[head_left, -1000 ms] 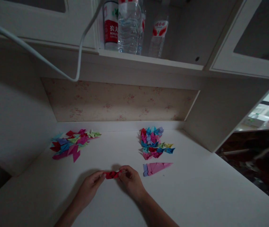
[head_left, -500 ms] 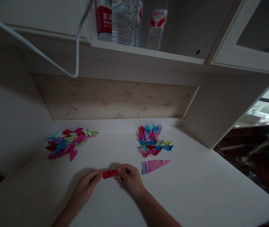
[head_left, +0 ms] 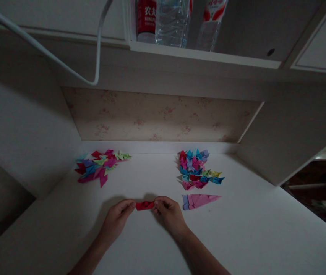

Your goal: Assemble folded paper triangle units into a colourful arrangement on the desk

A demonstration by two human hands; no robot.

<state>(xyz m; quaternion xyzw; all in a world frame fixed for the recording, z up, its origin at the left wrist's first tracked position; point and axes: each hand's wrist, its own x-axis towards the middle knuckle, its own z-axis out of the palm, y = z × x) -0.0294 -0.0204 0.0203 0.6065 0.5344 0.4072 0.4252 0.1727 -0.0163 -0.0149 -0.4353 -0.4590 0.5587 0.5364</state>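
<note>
A white counter is filling the lower half of the frame, and a shelf is running across the top. Between them, a panel with a pink floral pattern is stretching across the middle. A pale bent cord is hanging at the upper left, well apart from the hands.

Several bottles are standing on the shelf at top centre, the frame edge cutting off their tops. The red-labelled bottle is showing "农夫" and part of a word beginning "NONG"; a clear bottle is standing beside it, and the characters on the bottle with the red-and-white label are running out of view.

Forearms are coming in from the bottom edge. The left hand and the right hand are facing each other at lower centre — thumbs and fingers pinching opposite ends of a red folded paper. Their fingertips are hiding its ends; whether it is touching the counter, I cannot tell.

Beyond them, a multicoloured paper heap is lying left of centre and a paper cluster is sitting right of centre. A pink-and-lavender folded strip is lying just below that cluster, near the right hand.
</note>
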